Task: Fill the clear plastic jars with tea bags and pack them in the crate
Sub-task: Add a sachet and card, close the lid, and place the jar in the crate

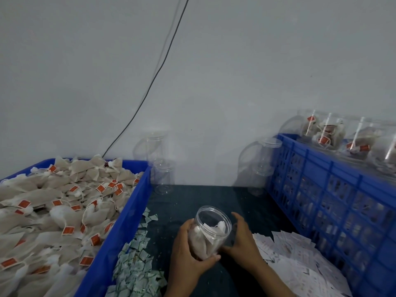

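One open jar [211,231] sits on the dark table [192,202], tilted, with a few tea bags inside; exact count unreadable through the plastic. My left hand [188,254] grips its side, fingers and thumb curled round it. My right hand [242,239] is beside it, fingers relaxed and slightly spread, thumb at the base; contact uncertain. Blue bin [120,228] at left: heaped tea bags [53,211], too many to count. Four empty jars, blurred, in two stacks [159,163] [260,163] by the wall. Blue crate [334,202] at right: about four filled jars [327,133] lying on top, cut off by the frame edge. Two piles of paper sachets [137,262] [295,260], print illegible.
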Tool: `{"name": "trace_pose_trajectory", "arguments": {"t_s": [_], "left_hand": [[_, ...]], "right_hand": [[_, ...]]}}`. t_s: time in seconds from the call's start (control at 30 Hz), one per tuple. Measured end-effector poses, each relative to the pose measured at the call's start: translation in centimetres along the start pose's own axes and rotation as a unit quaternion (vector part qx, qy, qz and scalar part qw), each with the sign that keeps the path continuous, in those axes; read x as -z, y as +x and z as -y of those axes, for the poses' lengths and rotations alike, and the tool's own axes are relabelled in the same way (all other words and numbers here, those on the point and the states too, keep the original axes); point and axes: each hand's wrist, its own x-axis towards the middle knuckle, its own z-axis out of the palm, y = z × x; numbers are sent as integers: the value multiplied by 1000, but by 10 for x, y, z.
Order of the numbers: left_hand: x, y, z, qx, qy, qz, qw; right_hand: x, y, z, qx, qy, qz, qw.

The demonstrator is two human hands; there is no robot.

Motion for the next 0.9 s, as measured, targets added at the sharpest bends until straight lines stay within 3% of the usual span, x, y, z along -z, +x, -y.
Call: {"name": "trace_pose_trajectory", "arguments": {"t_s": [0.2, 0.33, 0.63, 0.73, 0.9], "left_hand": [[-1, -3, -1, -4, -11, -6, 1000], [0, -2, -1, -1, -8, -14, 1000], [3, -4, -6, -16, 26, 10, 999], [2, -3, -7, -17, 35, 17, 999], [1, 2, -7, -66, 101, 68, 990]], "right_hand": [[28, -3, 14, 78, -18, 20, 997], [46, -7, 22, 102, 57, 62, 991], [53, -15, 39, 111, 221, 59, 967], [43, -20, 45, 140, 158, 58, 976], [42, -17, 58, 232, -40, 58, 970]]}}
